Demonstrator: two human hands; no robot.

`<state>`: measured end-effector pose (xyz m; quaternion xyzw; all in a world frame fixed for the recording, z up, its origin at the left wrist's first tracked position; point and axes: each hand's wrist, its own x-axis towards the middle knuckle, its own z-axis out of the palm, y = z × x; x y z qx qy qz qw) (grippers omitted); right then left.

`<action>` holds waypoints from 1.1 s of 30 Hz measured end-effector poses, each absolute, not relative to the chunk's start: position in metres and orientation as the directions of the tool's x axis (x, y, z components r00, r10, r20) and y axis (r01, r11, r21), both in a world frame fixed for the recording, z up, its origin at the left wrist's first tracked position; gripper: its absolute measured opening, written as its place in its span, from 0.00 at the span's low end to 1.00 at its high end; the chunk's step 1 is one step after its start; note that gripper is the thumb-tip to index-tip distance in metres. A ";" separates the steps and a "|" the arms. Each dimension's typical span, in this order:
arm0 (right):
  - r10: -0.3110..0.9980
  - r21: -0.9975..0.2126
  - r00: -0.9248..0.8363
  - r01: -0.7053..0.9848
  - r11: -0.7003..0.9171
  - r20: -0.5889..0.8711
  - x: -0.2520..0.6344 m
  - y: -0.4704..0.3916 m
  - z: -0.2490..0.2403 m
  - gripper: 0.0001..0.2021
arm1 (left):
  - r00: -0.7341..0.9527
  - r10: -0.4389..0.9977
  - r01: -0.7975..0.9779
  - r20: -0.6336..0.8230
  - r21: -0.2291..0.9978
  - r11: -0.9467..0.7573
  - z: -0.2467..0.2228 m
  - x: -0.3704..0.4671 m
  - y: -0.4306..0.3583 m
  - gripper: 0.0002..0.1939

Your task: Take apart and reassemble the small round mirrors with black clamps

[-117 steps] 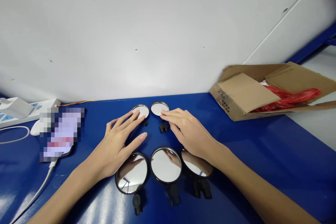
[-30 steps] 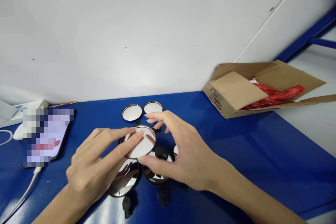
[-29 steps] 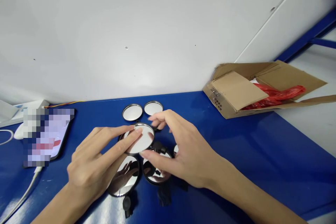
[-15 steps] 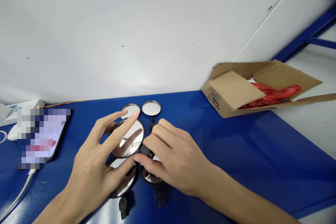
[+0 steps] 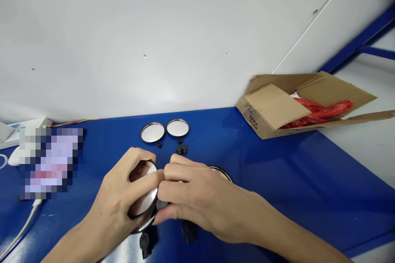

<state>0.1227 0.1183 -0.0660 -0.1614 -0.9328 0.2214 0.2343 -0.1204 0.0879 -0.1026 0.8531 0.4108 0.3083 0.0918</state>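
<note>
Hands (image 5: pixel 115 193) (image 5: pixel 200 197) gripping round mirror (image 5: pixel 147 202), glossy blue table (image 5: pixel 277 176), white wall (image 5: pixel 185 37)

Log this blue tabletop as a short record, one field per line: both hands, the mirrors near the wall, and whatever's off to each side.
Left hand: grips a round mirror by its rim
Right hand: pinches a black fitting at that mirror's edge
Near wall: left small mirror and right small mirror, lying side by side
Left side: phone, white cable
Right side: open cardboard box with red plastic inside
</note>
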 end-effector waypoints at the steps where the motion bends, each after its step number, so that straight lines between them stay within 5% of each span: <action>1: 0.400 -0.545 -0.849 0.165 0.822 0.346 0.124 0.119 -0.064 0.10 | 0.484 0.754 0.619 0.444 0.435 -0.654 -0.102 -0.121 0.089 0.08; 5: 0.448 -0.786 -0.856 0.085 0.613 0.258 0.131 0.124 -0.055 0.05 | 0.558 0.703 0.532 0.440 0.461 -0.710 -0.097 -0.123 0.091 0.12; 8: 0.555 -0.857 -0.800 0.106 0.505 0.227 0.136 0.131 -0.050 0.08 | 0.529 0.718 0.575 0.453 0.430 -0.696 -0.096 -0.125 0.092 0.16; 12: 0.884 -0.787 -0.385 0.442 0.430 0.266 0.144 0.146 -0.062 0.10 | 0.452 0.763 0.662 0.461 0.400 -0.634 -0.099 -0.129 0.095 0.23; 15: 0.957 -0.700 -0.176 0.654 0.288 0.230 0.151 0.160 -0.079 0.09 | 0.390 0.792 0.706 0.469 0.400 -0.584 -0.103 -0.131 0.099 0.22; 25: 0.988 -0.598 -0.138 0.788 0.149 0.065 0.152 0.174 -0.101 0.09 | 0.333 0.846 0.774 0.417 0.392 -0.498 -0.108 -0.130 0.100 0.23; 33: 0.988 -0.649 -0.150 0.754 0.100 -0.022 0.151 0.172 -0.092 0.13 | 0.332 0.846 0.782 0.417 0.379 -0.494 -0.109 -0.129 0.101 0.22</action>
